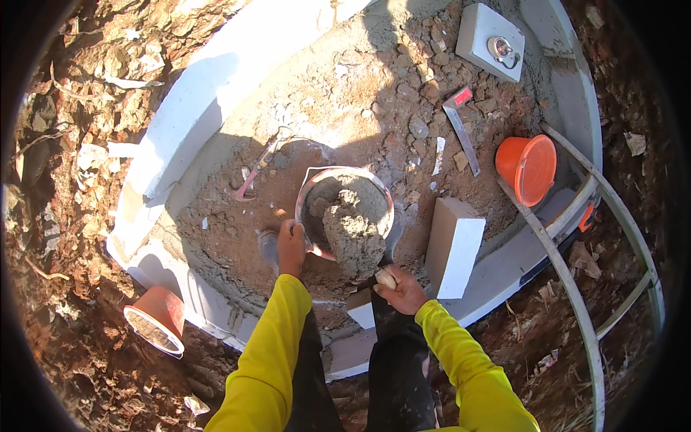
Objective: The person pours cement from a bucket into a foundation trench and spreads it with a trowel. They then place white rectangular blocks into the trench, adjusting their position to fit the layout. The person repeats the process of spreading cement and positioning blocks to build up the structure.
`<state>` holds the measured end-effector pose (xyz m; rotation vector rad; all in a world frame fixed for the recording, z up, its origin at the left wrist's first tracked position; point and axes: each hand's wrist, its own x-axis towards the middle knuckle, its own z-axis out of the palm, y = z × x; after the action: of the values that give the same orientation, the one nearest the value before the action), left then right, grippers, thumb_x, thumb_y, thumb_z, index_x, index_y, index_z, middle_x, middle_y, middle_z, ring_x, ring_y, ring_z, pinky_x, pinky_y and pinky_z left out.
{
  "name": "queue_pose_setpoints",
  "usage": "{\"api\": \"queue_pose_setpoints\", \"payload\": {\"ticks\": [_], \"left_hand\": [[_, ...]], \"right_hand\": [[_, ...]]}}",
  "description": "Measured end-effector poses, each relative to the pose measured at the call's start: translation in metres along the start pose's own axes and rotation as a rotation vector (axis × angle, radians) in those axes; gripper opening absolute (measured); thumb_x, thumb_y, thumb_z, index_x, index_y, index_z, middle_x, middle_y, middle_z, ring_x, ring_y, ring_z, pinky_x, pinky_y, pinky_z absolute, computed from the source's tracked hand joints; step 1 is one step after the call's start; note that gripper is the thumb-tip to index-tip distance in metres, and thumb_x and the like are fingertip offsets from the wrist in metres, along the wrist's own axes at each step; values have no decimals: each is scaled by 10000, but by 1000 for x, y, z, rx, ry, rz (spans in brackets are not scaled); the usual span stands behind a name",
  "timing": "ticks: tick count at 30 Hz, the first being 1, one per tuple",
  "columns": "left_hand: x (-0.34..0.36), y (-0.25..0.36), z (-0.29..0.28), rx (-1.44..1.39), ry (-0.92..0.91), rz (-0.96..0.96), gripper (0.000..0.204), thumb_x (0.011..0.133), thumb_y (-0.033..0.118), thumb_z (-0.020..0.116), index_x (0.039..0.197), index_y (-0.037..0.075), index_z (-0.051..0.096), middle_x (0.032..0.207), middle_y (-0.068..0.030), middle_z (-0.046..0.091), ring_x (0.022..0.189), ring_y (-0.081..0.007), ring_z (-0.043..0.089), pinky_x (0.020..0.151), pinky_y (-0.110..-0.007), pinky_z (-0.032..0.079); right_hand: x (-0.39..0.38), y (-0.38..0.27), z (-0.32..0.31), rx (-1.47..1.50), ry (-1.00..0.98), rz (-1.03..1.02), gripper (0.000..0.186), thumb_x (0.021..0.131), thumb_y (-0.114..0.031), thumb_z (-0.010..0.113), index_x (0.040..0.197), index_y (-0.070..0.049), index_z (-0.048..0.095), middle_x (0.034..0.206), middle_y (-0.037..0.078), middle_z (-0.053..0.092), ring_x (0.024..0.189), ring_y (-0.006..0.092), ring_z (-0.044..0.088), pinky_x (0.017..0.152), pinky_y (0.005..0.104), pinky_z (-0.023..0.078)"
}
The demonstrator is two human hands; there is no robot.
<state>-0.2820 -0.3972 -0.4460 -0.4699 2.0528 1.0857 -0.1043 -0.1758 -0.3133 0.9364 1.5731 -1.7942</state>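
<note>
My left hand (291, 248) is closed on the near-left rim of a bucket of grey mortar (320, 205), which sits low between my legs. My right hand (399, 291) grips the pale wooden handle of a trowel (385, 277), just right of and nearer me than the bucket. A heap of mortar (354, 241) covers the trowel's blade and overlaps the bucket's opening. A white block (455, 252) stands to the right of my right hand, and a smaller block (360, 311) lies below it.
Low block walls (173, 137) surround the rough dirt. A pink-headed tool (248, 176), metal square (461, 137) and block with a metal piece (484, 39) lie ahead. An orange bucket (525, 169) is by a ladder (558, 273) at right; another bucket (151, 317) is outside at left.
</note>
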Motion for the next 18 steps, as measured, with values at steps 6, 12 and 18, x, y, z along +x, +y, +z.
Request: {"api": "queue_pose_setpoints", "payload": {"ticks": [6,12,18], "left_hand": [[10,-33,-12,36,61,69,151,949,179,525,959,42,587,721,-1,502,616,-84,493,511,-277,451],[15,-15,-9,97,14,48,226,945,209,530,976,-3,603,788,-88,594,714,-148,553,650,-323,462],[-11,22,2,151,36,68,195,967,192,514,858,36,556,696,-18,491,625,-105,471,576,-308,403]], "right_hand": [[43,-56,-48,-134,398,-232,245,895,-165,675,1087,-39,588,877,111,666,751,167,645,696,338,516],[243,-102,-130,-706,778,-287,294,850,-189,602,1084,-35,513,1018,272,638,904,482,634,778,545,506],[103,-53,-118,-692,577,-298,435,826,-150,644,1223,-30,513,952,243,624,858,445,649,744,496,526]]}}
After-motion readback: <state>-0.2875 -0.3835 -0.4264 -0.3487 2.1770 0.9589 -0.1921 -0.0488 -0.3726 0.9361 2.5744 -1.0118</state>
